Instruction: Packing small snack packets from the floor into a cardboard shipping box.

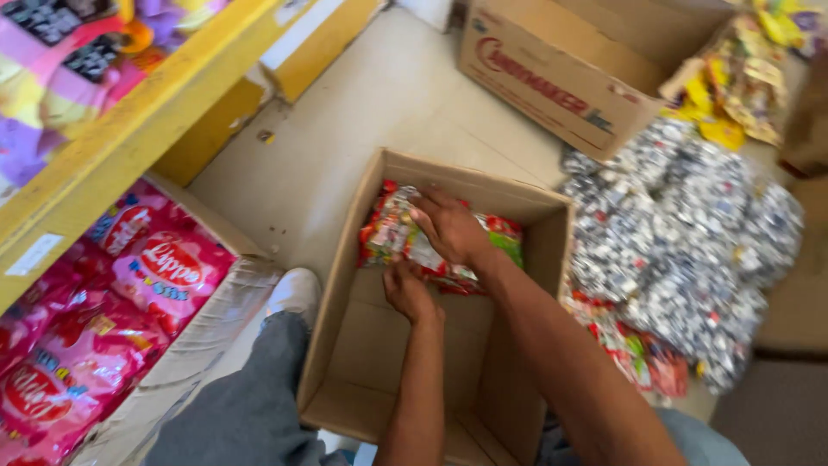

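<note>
While both arms are reaching down from the lower edge of the frame, the left hand [407, 292] is curling against the near edge of a bundle of red and green snack packets [405, 237], though whether its fingers are truly closing on it I cannot tell. Just above, the right hand [450, 228] is lying spread across the top of the same bundle, pressing rather than pinching. The bundle is sitting at the far wall of the open cardboard box [552, 259] in mid-frame. Judging from this, the slick wrappers could be sliding out under so loose a hold. The box is standing on a pale tiled floor [362, 121]. A heap of silver packets [681, 233] is lying to the right, pink bags [129, 285] at lower left, and a second carton [552, 78] further up.
</note>
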